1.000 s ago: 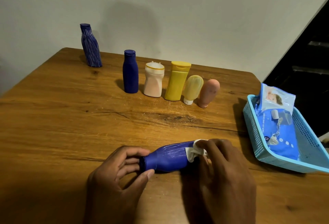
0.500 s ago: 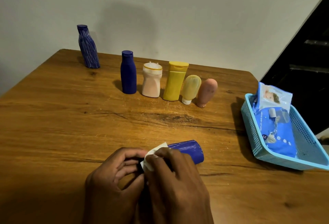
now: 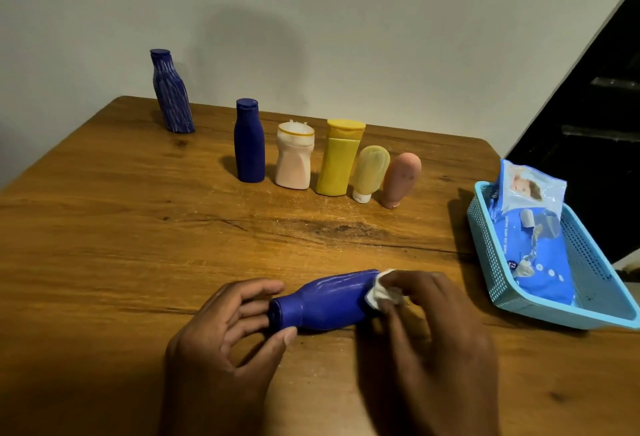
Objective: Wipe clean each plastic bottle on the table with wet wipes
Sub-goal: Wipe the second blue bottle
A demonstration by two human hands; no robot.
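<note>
Your blue bottle [image 3: 329, 300] lies on its side near the counter's [image 3: 104, 228] front edge, long axis running left to right, cap toward your left hand [image 3: 228, 328]. That grip curls round the cap end, thumb and fingers steadying it. Your right hand [image 3: 426, 325] pinches a white wet wipe [image 3: 382, 292] against the bottle's base end, so the next stroke probably runs leftward along the body. Six more bottles stand along the back edge, well apart. The basket [image 3: 485, 248] holding the wipes pack [image 3: 533, 248] sits at the right edge, out of the way.
</note>
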